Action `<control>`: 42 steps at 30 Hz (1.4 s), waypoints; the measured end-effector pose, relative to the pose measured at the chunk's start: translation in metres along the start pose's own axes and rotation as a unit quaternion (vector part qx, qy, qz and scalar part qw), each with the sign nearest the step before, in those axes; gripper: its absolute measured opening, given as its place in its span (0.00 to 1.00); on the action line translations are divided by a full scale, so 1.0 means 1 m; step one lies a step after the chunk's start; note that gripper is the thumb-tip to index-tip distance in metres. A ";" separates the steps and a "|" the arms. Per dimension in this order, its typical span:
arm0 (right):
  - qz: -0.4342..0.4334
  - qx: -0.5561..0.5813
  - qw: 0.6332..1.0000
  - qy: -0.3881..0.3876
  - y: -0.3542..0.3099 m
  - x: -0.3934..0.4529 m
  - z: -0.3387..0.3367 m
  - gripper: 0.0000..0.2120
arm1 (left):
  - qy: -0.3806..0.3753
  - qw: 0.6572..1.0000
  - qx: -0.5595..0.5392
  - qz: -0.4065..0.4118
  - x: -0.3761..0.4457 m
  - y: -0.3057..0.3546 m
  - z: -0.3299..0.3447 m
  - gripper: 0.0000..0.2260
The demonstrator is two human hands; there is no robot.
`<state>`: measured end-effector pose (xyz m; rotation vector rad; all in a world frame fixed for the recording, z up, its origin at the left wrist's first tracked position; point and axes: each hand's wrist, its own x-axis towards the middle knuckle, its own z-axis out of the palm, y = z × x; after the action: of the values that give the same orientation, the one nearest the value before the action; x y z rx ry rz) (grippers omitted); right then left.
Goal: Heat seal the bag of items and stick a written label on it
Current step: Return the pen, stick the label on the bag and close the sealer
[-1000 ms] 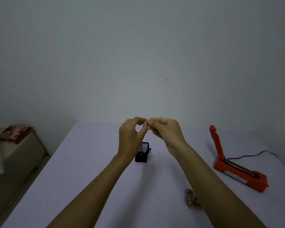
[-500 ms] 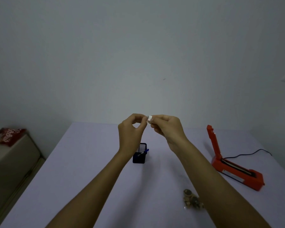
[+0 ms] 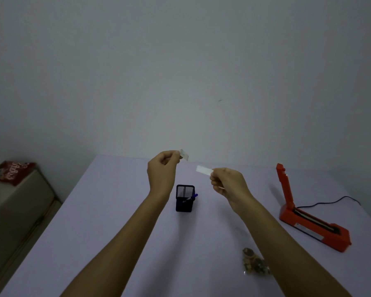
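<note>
Hands apart above desk [image 3: 107, 211]: left hand [image 3: 162, 170] pinches backing strip [image 3: 184, 154], right hand [image 3: 228, 183] pinches peeled label [image 3: 204, 169] by one end. Label likely light, floppy, sticky; hold edge only. Bag [image 3: 255, 262] near right forearm.

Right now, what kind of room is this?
Probably a plain workroom or packing station, not a kitchen. A bare pale lavender table stands against an empty grey wall, holding a red plug-in heat sealer with its arm raised and a black mesh pen holder.
</note>
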<state>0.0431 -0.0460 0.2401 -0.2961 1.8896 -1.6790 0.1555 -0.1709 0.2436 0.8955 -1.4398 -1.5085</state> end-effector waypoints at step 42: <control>0.066 0.052 0.993 0.082 0.062 0.014 -0.098 0.12 | -0.245 0.912 0.227 0.238 -0.065 -0.103 0.132 0.10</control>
<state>-0.0094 0.0390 0.1799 0.0089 1.8855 -1.7505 0.0501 -0.0613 0.1480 0.3639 -2.2487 -1.0732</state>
